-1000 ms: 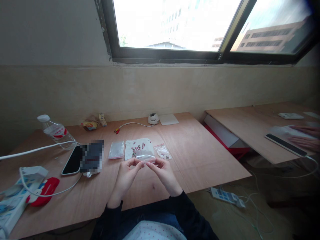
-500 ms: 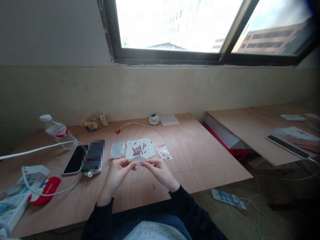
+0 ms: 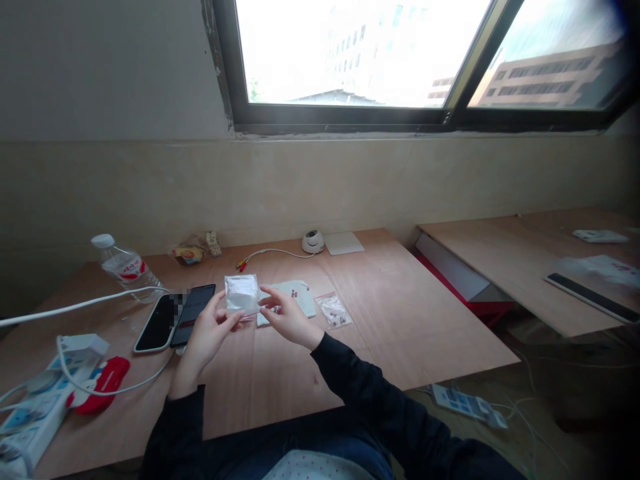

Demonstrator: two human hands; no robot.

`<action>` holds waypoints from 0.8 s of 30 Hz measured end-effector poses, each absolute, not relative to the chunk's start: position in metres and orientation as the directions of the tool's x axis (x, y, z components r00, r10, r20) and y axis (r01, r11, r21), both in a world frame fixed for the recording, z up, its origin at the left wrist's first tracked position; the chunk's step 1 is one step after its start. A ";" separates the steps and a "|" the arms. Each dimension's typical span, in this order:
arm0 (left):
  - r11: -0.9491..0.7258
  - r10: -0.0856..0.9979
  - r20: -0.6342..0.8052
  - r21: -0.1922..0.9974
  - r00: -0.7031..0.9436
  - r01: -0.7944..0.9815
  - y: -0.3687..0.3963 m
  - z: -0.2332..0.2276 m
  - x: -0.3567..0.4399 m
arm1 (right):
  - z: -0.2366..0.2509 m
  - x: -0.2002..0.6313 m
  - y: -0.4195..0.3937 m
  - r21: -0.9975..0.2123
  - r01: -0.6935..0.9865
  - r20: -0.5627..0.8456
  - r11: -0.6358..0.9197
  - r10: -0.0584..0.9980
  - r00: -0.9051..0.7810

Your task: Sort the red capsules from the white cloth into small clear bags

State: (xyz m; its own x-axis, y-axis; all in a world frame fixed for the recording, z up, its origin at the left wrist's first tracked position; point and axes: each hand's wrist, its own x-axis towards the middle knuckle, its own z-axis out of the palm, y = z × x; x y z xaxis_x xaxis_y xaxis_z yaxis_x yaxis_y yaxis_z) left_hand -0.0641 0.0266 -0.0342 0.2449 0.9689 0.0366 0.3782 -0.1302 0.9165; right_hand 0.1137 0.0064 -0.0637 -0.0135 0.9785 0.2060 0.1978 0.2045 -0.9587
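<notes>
Leftward we go: our left hand (image 3: 207, 333) and right hand (image 3: 289, 318) have moved from in front of the cloth (image 3: 305, 300) to the packet (image 3: 242, 292). Held above the desk (image 3: 395, 320), it points its top edge at the back edge; nearly square, so we can't call a long axis. Our left thumb and fingers grip its lower left; our right fingers curl, parted, at its right side, contact unclear. Phones (image 3: 154, 325) crowd the left; open room stretches from the small bag (image 3: 333, 309) to the right edge.
</notes>
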 end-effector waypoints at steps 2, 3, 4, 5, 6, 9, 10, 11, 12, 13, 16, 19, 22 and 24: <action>-0.104 0.981 0.000 0.849 0.196 0.518 0.036 -0.045 -0.068 | -0.074 0.107 0.017 -0.963 0.219 0.159 0.159 0.987 -0.016; -0.101 0.984 -0.009 0.790 0.176 0.604 0.041 -0.051 -0.070 | -0.079 0.103 0.022 -0.963 0.233 0.135 0.136 0.991 -0.020; -0.097 0.989 -0.008 0.730 0.151 0.677 0.046 -0.058 -0.071 | -0.083 0.100 0.027 -0.962 0.246 0.113 0.116 0.993 -0.025; -0.086 0.992 -0.009 0.679 0.126 0.729 0.050 -0.064 -0.072 | -0.087 0.097 0.031 -0.962 0.254 0.096 0.101 0.995 -0.031; -0.081 0.994 -0.007 0.634 0.110 0.769 0.054 -0.069 -0.072 | -0.091 0.094 0.035 -0.962 0.260 0.082 0.088 0.996 -0.037; -0.063 0.996 -0.022 0.521 0.087 0.851 0.060 -0.080 -0.071 | -0.101 0.086 0.044 -0.961 0.270 0.043 0.056 0.998 -0.054; -0.051 0.996 -0.040 0.485 0.080 0.873 0.061 -0.081 -0.070 | -0.104 0.083 0.046 -0.961 0.275 0.029 0.044 0.998 -0.059; -0.032 0.996 -0.063 0.445 0.067 0.895 0.060 -0.082 -0.069 | -0.107 0.082 0.047 -0.960 0.279 0.017 0.034 0.998 -0.063; -0.009 0.995 -0.087 0.401 0.048 0.916 0.060 -0.081 -0.067 | -0.109 0.080 0.049 -0.959 0.282 0.005 0.024 0.998 -0.066; 0.013 0.994 -0.107 0.354 0.026 0.935 0.059 -0.080 -0.066 | -0.111 0.079 0.050 -0.959 0.285 -0.005 0.015 0.998 -0.068; 0.046 0.990 -0.138 0.235 -0.013 0.971 0.056 -0.073 -0.061 | -0.114 0.077 0.050 -0.959 0.283 -0.018 0.005 0.997 -0.077; 0.027 0.990 -0.141 0.179 -0.001 0.983 0.055 -0.068 -0.058 | -0.115 0.076 0.049 -0.963 0.268 -0.018 0.009 0.995 -0.097; 0.011 0.990 -0.143 0.159 0.012 0.987 0.054 -0.065 -0.055 | -0.115 0.075 0.047 -0.971 0.240 -0.010 0.018 0.993 -0.115; 0.004 0.989 -0.145 0.144 0.017 0.990 0.053 -0.065 -0.053 | -0.115 0.075 0.046 -0.976 0.218 -0.001 0.025 0.993 -0.118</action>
